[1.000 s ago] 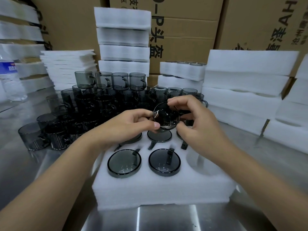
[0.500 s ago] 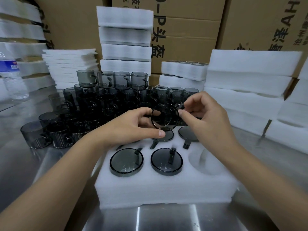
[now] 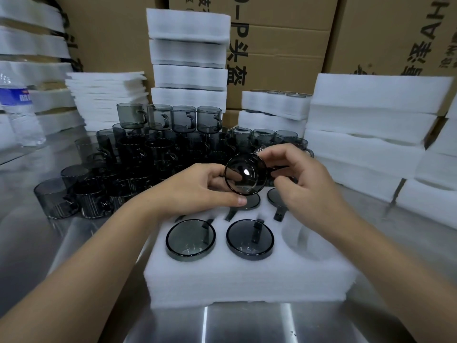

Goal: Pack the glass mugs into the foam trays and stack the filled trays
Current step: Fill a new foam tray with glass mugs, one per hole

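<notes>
While a mug (image 3: 245, 175) is gripped on its side by the curled fingers of the left hand (image 3: 197, 191) and right hand (image 3: 304, 186), just above the tray (image 3: 247, 280), a steel table (image 3: 74, 243) is seen crowded with loose mugs (image 3: 138, 154), foam stacks (image 3: 366, 115) and cartons (image 3: 284, 45) behind.

packing warehouse, stacked cartons (image 3: 277, 45), foam trays (image 3: 371, 112)

Centre carton (image 3: 279, 45): "-P 头盔". Right carton (image 3: 385, 33): "AH".
</notes>
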Demonstrator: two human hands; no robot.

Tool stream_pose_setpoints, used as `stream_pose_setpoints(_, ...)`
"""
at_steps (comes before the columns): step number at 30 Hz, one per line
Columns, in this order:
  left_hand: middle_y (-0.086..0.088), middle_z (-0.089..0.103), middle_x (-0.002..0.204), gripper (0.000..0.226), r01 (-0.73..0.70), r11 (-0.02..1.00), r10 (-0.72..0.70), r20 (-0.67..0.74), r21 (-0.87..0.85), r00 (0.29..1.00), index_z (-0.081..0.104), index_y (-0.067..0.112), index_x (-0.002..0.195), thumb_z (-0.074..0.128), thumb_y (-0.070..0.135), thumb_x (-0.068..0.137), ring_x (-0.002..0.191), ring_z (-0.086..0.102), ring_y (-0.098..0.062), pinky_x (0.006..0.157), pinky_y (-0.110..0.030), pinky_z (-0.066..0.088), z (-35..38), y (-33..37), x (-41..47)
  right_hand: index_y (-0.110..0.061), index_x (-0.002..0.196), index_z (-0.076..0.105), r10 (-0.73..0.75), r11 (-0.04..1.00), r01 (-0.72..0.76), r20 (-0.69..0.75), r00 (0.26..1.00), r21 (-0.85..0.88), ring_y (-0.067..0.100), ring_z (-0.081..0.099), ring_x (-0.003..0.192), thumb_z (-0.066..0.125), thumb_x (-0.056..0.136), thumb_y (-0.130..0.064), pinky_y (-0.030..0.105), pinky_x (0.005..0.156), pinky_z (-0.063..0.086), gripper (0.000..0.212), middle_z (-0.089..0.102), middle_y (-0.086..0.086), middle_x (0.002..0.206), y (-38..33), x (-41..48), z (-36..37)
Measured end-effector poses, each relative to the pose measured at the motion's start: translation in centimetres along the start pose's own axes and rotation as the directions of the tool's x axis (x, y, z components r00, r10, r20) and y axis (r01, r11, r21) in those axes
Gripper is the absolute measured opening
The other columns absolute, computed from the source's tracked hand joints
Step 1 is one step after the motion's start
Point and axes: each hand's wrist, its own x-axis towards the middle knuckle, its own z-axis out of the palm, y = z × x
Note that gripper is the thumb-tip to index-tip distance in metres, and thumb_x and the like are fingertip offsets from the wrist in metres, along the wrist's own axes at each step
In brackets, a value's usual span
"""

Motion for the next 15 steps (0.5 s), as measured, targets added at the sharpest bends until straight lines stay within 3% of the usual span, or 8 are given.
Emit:
stream_pose_setpoints(4, 0.004, 0.075, 0.099, 0.045, -0.005, 1.0, 0.005, 0.003, -0.016, 1.0, 0.063, 0.026, 0.107, 0.081, 0.036, 0.066, 0.099, 0.068, -0.009, 0.092, -0.028, 0.046, -0.03, -0.07, 0.13, -0.045, 0.103, 0.055, -0.018, 1.0, 0.018, 0.056, 0.998, -0.004, 0.0, 0.058, 0.102, 0.04, 0.07, -0.004, 0.015, 0.085, 0.046, 0.055, 0.063, -0.018, 0.105, -0.03, -0.05, 0.03)
stream_pose_setpoints(6, 0.003, 0.075, 0.097, 0.046, 0.0, 1.0, 0.0, 0.005, -0.024, 1.0, 0.063, 0.024, 0.107, 0.076, 0.037, 0.065, 0.099, 0.068, -0.009, 0.092, -0.027, 0.047, -0.02, -0.08, 0.16, -0.048, 0.106, 0.051, -0.035, 0.999, 0.037, 0.077, 0.996, -0.027, -0.003, 0.055, 0.105, 0.043, 0.073, 0.006, 0.008, 0.076, 0.043, 0.064, 0.06, -0.021, 0.11, 0.14, -0.06, 0.05)
stream_pose_setpoints(9, 0.001, 0.075, 0.095, 0.03, 0.01, 1.0, -0.01, 0.013, -0.004, 1.0, 0.065, 0.025, 0.102, 0.073, 0.029, 0.073, 0.096, 0.069, -0.008, 0.086, -0.02, 0.049, -0.06, -0.1, 0.11, -0.05, 0.111, 0.048, -0.059, 0.997, 0.062, 0.092, 0.994, -0.035, -0.009, 0.049, 0.107, 0.048, 0.072, 0.007, 0.007, 0.066, 0.042, 0.068, 0.055, -0.022, 0.116, 0.15, -0.11, 0.07)
stream_pose_setpoints(11, -0.003, 0.075, 0.095, 0.015, 0.006, 1.0, -0.006, 0.01, 0.023, 1.0, 0.069, 0.026, 0.095, 0.071, 0.021, 0.081, 0.096, 0.069, -0.011, 0.087, -0.021, 0.051, -0.06, -0.03, 0.02, -0.045, 0.118, 0.047, -0.067, 0.995, 0.074, 0.11, 0.992, -0.065, -0.009, 0.048, 0.108, 0.049, 0.07, -0.004, 0.006, 0.075, 0.043, 0.063, 0.052, -0.022, 0.119, 0.14, -0.12, 0.09)
stream_pose_setpoints(15, -0.014, 0.073, 0.093, 0.009, -0.008, 0.998, 0.009, -0.01, 0.065, 1.0, 0.071, 0.018, 0.094, 0.069, 0.021, 0.085, 0.087, 0.062, -0.024, 0.094, -0.047, 0.047, -0.05, 0.13, -0.15, -0.039, 0.132, 0.043, -0.031, 0.989, 0.054, 0.164, 0.986, -0.138, -0.01, 0.043, 0.115, 0.06, 0.07, -0.021, 0.004, 0.093, 0.032, 0.067, 0.044, -0.027, 0.123, 0.33, -0.15, 0.04)
